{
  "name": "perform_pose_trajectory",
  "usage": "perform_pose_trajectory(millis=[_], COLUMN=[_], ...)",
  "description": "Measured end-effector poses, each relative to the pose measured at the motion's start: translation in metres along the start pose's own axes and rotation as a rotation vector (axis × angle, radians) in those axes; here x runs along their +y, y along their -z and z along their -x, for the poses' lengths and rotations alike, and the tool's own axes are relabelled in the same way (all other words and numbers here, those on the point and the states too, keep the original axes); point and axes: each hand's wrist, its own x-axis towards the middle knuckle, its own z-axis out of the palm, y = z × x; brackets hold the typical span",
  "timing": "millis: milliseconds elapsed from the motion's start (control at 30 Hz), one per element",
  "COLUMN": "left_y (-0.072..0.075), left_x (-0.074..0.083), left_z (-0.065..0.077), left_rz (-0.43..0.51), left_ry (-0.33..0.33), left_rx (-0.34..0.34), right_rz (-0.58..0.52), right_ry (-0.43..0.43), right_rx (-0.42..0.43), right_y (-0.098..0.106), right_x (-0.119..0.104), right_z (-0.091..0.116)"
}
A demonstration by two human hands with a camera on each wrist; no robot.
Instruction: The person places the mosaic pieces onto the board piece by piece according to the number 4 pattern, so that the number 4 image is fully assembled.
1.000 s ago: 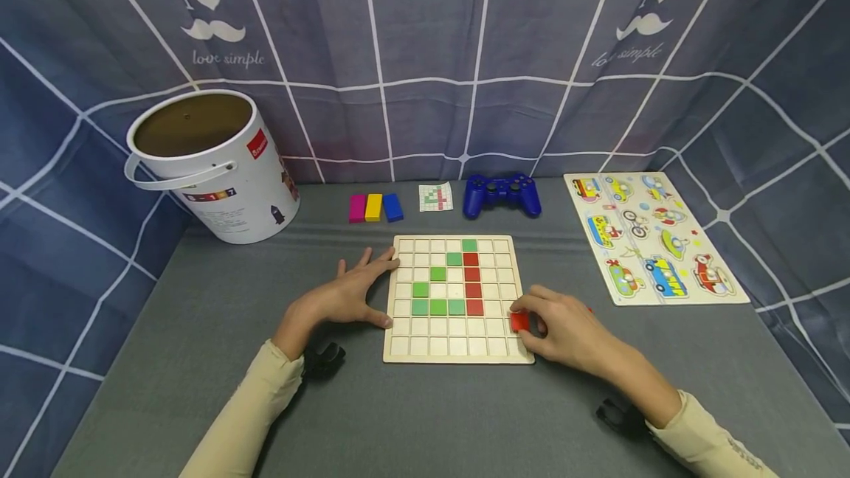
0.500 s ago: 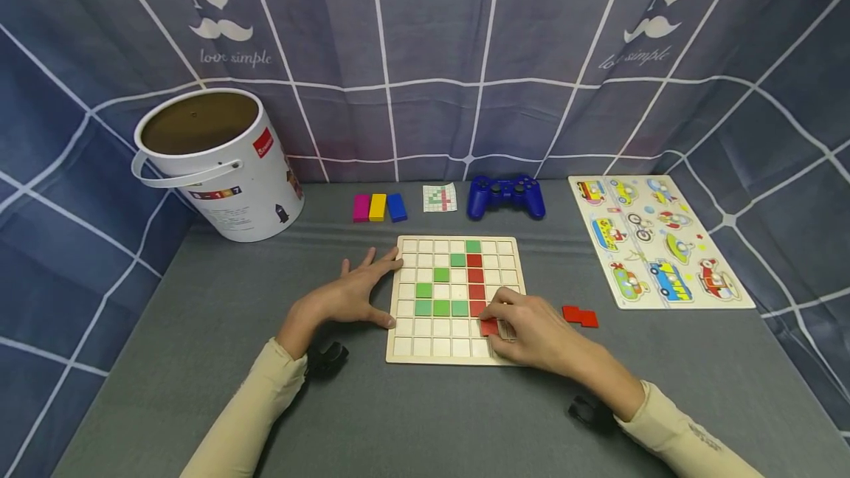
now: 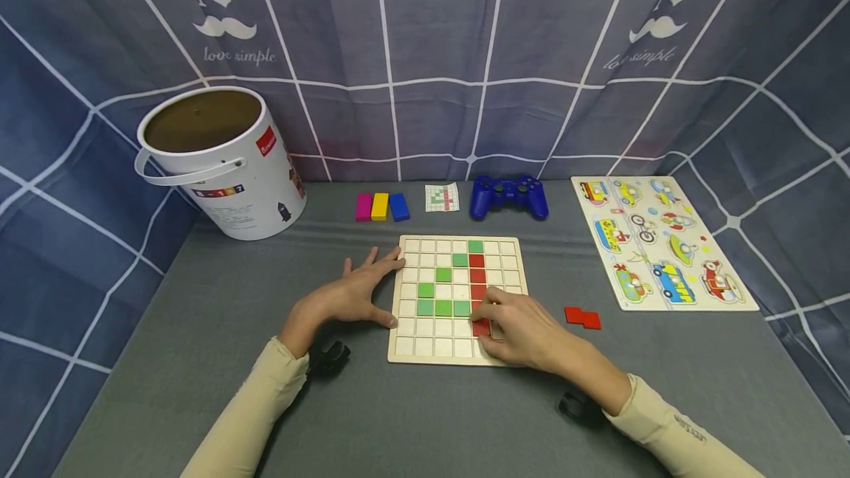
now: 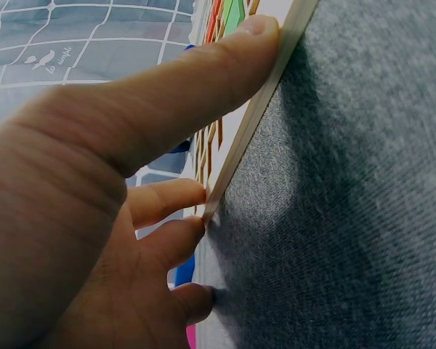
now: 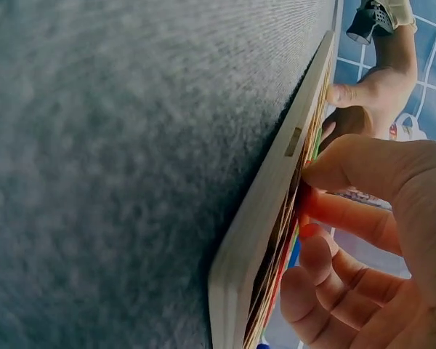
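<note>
A wooden grid board (image 3: 425,347) lies on the grey table, with green square tiles (image 3: 443,274) in a stepped pattern and a column of red tiles (image 3: 477,276) set in its cells. My right hand (image 3: 524,329) pinches a red square tile (image 3: 480,328) between thumb and fingers at the cell below that column. The hand hides part of the board's lower right. My left hand (image 3: 350,293) spreads along the board's left edge. In the left wrist view its thumb (image 4: 225,65) rests on the rim, other fingertips along the side. Two loose red tiles (image 3: 582,317) lie right of the board.
Behind the board lie magenta, yellow and blue blocks (image 3: 380,206), a small pattern card (image 3: 442,198) and a blue game controller (image 3: 508,198). A white bucket (image 3: 259,205) stands back left. A picture puzzle board (image 3: 654,242) lies at the right.
My right hand has carried the red tile left from the board's right edge to the cell under the red column, uncovering the loose red tiles. The left hand stays on the edge.
</note>
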Motion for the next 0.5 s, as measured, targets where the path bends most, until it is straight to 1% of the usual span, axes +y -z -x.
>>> perform_pose_trajectory(millis=[100,200,367,500], left_y=[-0.001,-0.001,0.000,0.001], left_x=[0.001,0.001,0.001,0.000], left_z=[0.001,0.001,0.000,0.001], left_rz=[0.000,-0.003,-0.002,-0.003], left_ry=[0.003,0.006,0.000,-0.011], left_rx=[0.001,-0.002,-0.004,0.001], right_rz=[-0.002,-0.005,0.000,0.041], right_ry=[-0.017,-0.059,-0.146,-0.206], right_rx=[-0.005,0.002,0.038,0.062], right_y=[0.003,0.008,0.021,0.034], right_x=[0.000,0.002,0.014,0.030], right_z=[0.001,0.007,0.028,0.048])
